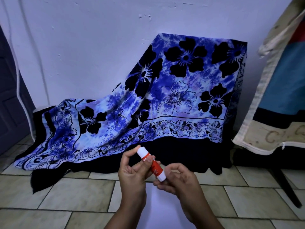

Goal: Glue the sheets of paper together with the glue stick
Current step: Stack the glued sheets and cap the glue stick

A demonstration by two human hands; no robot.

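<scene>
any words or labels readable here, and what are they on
Glue stick: white print on its red label, too blurred to read.
Padded cover at the right: brown curled marks, one perhaps a "C"; cannot tell whether they are lettering or ornament.
No other text shows.

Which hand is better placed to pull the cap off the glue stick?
Probably the left hand: it pinches the glue stick by its white cap, while the right hand holds the base end.
</scene>
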